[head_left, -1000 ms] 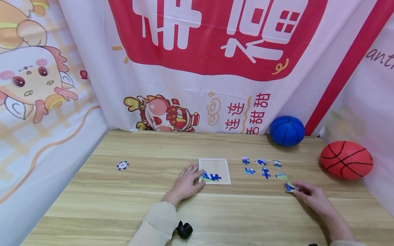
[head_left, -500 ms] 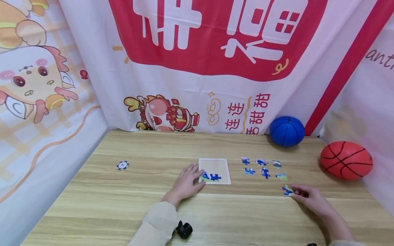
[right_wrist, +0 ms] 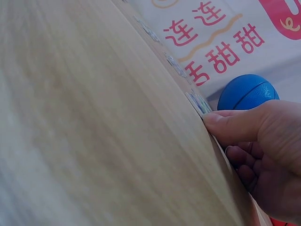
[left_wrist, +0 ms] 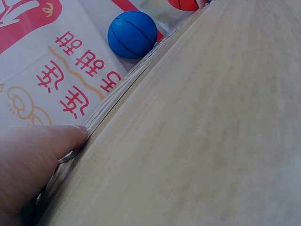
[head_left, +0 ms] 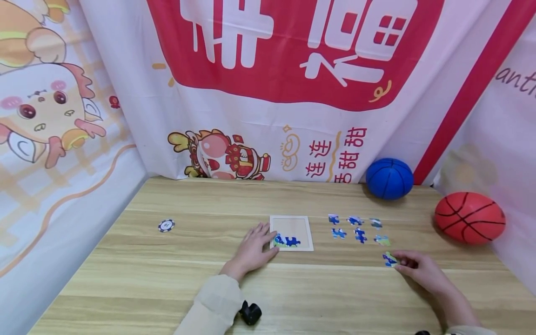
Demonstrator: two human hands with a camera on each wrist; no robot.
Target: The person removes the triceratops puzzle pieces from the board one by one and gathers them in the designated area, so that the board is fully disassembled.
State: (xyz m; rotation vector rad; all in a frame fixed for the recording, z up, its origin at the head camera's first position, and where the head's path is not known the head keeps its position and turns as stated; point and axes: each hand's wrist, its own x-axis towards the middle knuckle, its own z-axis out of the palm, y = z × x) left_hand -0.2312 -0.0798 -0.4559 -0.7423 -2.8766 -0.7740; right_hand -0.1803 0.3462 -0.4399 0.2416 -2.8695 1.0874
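Note:
In the head view my left hand (head_left: pixel 253 251) rests on the left edge of a square white-rimmed puzzle tray (head_left: pixel 310 235), its fingers fairly straight. Blue and green puzzle pieces (head_left: pixel 291 242) lie joined along the tray's near side, partly covered by the thumb. To the right, my right hand (head_left: pixel 423 272) pinches a blue, green and white puzzle piece (head_left: pixel 390 260) between thumb and finger, low over the table. The right wrist view has this pinch from the side, with thumb (right_wrist: pixel 230 125) on the piece and the other fingers curled beneath.
Several loose puzzle pieces (head_left: pixel 360 235) lie in two rows between the tray and my right hand. A blue ball (head_left: pixel 389 179) and a red ball (head_left: pixel 470 217) stand at the back right. A poker chip (head_left: pixel 166 225) lies left on the wooden table (head_left: pixel 138 279).
My right hand has shifted slightly left with the pinched puzzle piece, which has turned and come away from the loose piece above it. My left hand stays put on the tray.

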